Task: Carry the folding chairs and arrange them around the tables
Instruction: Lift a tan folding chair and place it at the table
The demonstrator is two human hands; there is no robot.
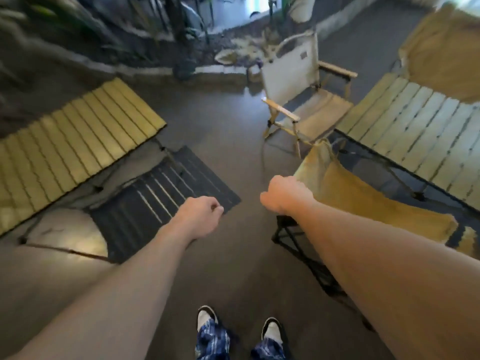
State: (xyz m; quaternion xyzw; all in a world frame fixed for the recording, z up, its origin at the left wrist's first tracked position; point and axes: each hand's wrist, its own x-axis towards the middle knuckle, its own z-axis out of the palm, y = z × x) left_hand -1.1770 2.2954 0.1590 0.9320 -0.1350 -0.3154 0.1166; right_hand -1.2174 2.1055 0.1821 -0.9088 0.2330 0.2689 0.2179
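At frame centre, the left hand (pixel 200 216) curls empty; the right hand (pixel 281 194) grips the tan fabric folding chair (pixel 363 203), its fingers hidden.

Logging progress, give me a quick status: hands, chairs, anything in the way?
Left hand curled, empty. Right hand at the tan chair, grip unclear. White chair already set by the right table. Floor ahead open.

Yellow slatted bench (pixel 78 141); pale slatted bench (pixel 415 131); cream canvas chair (pixel 293 81); mustard fabric chair (pixel 363 201), black frame; grey floor (pixel 233 255); blue plaid trousers (pixel 213 336).
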